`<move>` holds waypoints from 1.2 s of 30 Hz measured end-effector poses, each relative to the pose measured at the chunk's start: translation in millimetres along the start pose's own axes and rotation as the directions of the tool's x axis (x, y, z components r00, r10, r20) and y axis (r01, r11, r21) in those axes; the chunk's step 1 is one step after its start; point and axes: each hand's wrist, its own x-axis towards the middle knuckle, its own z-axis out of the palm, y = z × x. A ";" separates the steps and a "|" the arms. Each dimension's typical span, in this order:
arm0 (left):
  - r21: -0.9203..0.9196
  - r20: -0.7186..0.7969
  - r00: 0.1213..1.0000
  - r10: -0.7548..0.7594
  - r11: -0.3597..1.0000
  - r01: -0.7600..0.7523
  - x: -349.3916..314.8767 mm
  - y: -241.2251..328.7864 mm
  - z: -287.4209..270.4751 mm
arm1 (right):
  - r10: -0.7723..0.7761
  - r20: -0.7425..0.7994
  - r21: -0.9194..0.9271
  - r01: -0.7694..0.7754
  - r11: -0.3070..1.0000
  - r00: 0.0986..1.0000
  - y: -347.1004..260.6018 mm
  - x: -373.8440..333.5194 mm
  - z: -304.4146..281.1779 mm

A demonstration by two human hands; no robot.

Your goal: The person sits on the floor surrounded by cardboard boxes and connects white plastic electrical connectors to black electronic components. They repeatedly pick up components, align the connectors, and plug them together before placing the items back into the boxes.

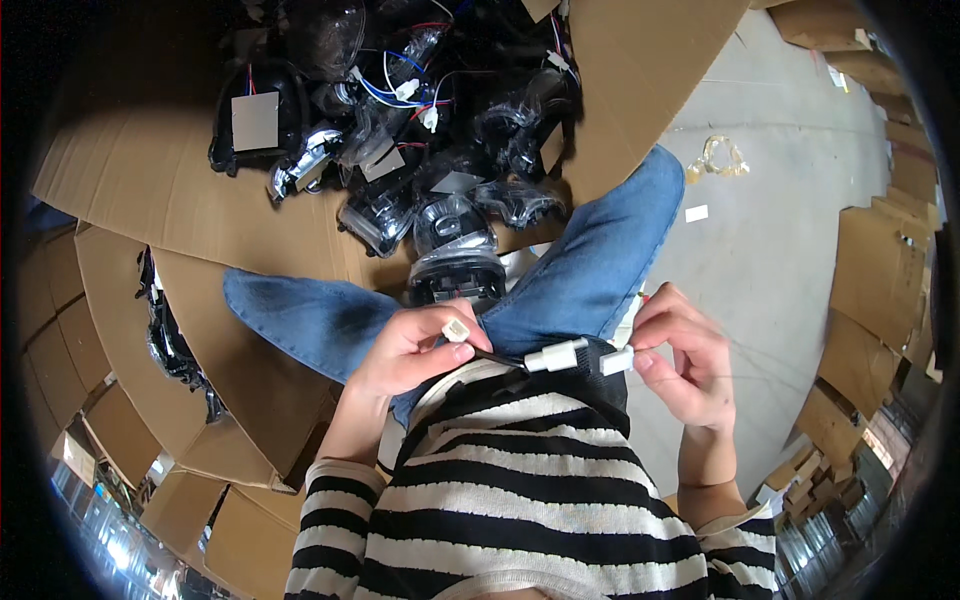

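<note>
My left hand [410, 350] is closed on a small white wire connector [456, 330], its open end facing up between thumb and fingers. A short dark cable [500, 357] runs from beside that hand to a longer white connector [556, 356] in front of my waist. My right hand [688, 358] pinches another white connector [617, 360] between thumb and fingers, a small gap to the right of the longer one. Just beyond my left hand, between my legs, stands a lamp unit [455, 265] with a clear cover and a black housing.
An open cardboard box [180, 170] ahead holds a pile of lamp units [455, 150] with loose wires and white plugs. Another carton [235, 370] at the left has dark lamp parts [175, 340] beside it. Yellowish strapping [722, 157] and a white slip [697, 213] lie on the floor; cartons [880, 280] line the right.
</note>
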 end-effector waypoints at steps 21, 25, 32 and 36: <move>0.460 -0.342 0.889 0.303 0.879 -0.123 -4.5 -16.7 17.1 | 0.074 -0.018 0.158 -0.070 0.985 0.997 2.1 3.6 28.7; 0.602 -0.321 0.864 0.389 0.788 -0.131 -6.4 -15.4 16.6 | 0.032 -0.055 0.064 -0.029 0.998 0.998 0.6 5.9 32.5; 0.602 -0.391 0.806 0.444 0.786 -0.141 -13.4 -13.3 21.3 | -0.013 -0.027 -0.226 0.006 0.974 1.000 0.8 6.0 29.2; 0.660 -0.317 0.846 0.429 0.740 -0.129 -16.8 -15.4 31.0 | -0.021 -0.009 -0.243 0.019 0.970 1.000 5.3 2.4 33.0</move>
